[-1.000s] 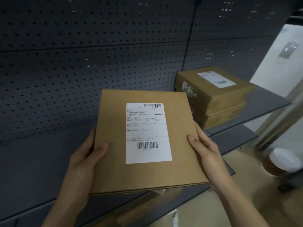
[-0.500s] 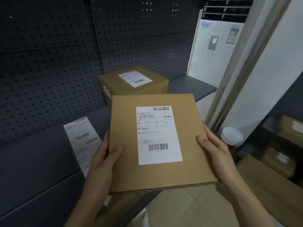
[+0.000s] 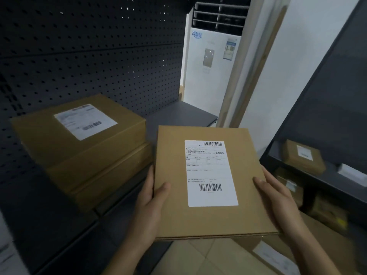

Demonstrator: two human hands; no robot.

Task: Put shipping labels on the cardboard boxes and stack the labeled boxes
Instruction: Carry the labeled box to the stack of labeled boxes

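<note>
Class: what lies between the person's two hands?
Head view: a flat box bearing a label, held by the left hand and right hand at its side edges.

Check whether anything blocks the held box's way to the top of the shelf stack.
Nothing visible does. The labeled box, held by the left hand and right hand, is right of the stack; the stack's top bears only its own label.

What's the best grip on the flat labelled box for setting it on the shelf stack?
Take the flat box by its two long side edges near the near end, left hand and right hand from either side. It is wide and thin, and thumbs there stay clear of its central label.
</note>
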